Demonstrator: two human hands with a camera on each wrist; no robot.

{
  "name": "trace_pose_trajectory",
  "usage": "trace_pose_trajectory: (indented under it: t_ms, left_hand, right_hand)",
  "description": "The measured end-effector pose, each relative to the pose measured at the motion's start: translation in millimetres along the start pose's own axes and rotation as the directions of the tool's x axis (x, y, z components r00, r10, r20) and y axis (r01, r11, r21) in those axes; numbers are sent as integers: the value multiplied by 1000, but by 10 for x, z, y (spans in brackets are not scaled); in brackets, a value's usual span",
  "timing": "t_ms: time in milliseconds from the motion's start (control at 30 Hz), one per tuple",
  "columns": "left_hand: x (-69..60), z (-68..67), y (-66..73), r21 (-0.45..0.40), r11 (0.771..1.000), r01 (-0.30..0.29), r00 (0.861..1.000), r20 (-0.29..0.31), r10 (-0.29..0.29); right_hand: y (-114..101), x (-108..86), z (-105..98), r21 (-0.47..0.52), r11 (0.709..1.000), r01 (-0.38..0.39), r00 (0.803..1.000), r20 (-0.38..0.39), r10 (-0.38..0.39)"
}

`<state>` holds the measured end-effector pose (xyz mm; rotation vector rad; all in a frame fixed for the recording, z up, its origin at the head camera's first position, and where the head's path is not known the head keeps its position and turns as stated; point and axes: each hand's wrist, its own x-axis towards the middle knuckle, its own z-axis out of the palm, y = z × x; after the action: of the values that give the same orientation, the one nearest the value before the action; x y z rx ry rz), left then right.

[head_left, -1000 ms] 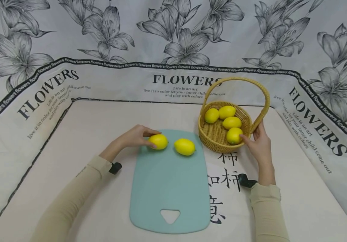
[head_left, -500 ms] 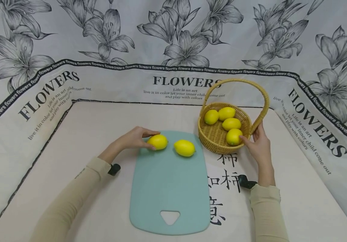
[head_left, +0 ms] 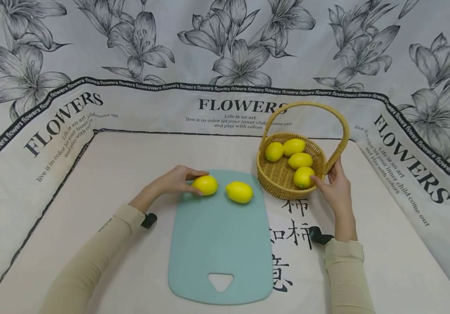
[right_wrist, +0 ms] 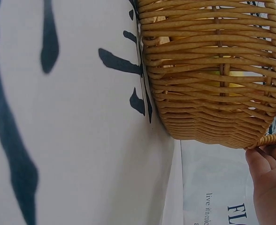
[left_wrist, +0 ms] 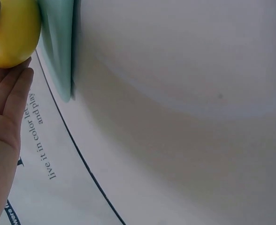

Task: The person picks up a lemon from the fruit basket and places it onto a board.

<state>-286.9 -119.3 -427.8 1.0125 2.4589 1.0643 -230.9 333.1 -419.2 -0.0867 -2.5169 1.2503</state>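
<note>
The left hand [head_left: 175, 179] holds a yellow lemon [head_left: 206, 186] between thumb and fingers at the upper left of a light green cutting board [head_left: 220, 244]. In the left wrist view the fingers lie along that lemon [left_wrist: 12, 35]. A second lemon [head_left: 239, 192] rests on the board just to the right, untouched. The right hand [head_left: 336, 192] grips the right side of a wicker basket [head_left: 284, 190], thumb over the rim by a lemon [head_left: 303, 177]. Several lemons lie inside the basket. In the right wrist view, fingers are at the handle base beside the woven wall [right_wrist: 213, 93].
A pale tablecloth [head_left: 131, 152] with black characters [head_left: 299, 233] lies under the board and basket. The basket's tall arched handle [head_left: 344, 126] stands upright. Behind, a cloth with printed flowers [head_left: 242, 61] rises across the view. The board has a triangular hole near its front edge.
</note>
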Motion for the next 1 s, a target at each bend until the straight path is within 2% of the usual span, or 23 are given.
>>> trace_pose_trajectory:
  t_ms: [467,667,867,1000]
  left_hand:
    - [9,0,8,38,999,5,1000,-4,-5]
    - [5,-43,30,46,999,1,1000,-4,-1]
    - [57,-141,115,59,998,-17,1000,-17,18]
    - [132,-205,228,66,996,-53,998,-23,55]
  right_hand:
    - [2,-1,-1,-8,1000,4,1000,-8,-4]
    - [-2,3,0,-3,1000,2,1000,-7,-2]
    - [-8,-1,0,-12,1000,-7,1000,-7,6]
    - [-9,-4,-1,-16,1000,-8,1000,-5,8]
